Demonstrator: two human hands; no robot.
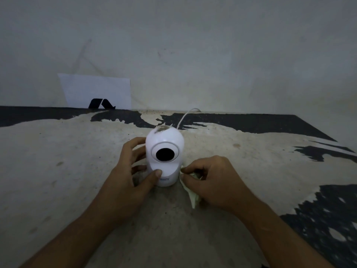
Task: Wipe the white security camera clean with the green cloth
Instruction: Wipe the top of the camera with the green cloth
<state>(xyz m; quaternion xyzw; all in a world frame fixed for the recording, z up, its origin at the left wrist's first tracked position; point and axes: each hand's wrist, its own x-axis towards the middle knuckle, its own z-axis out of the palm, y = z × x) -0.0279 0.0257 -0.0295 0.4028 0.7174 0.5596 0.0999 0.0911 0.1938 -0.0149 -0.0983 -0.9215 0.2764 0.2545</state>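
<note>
The white security camera (164, 149) stands upright in the middle of the worn table, its black lens facing me and a brown dirt patch on its top. My left hand (131, 171) grips its left side, thumb pressed on the front of the base. Just right of the base, my right hand (214, 178) pinches the pale green cloth (193, 196), which lies crumpled on the table and mostly hidden under the fingers. The cloth touches or nearly touches the camera's lower right side.
A white cable (185, 117) runs from behind the camera to the table's back edge. A white sheet of paper with a black logo (96, 91) leans on the wall at back left. The table surface (58, 161) is peeling, black and beige.
</note>
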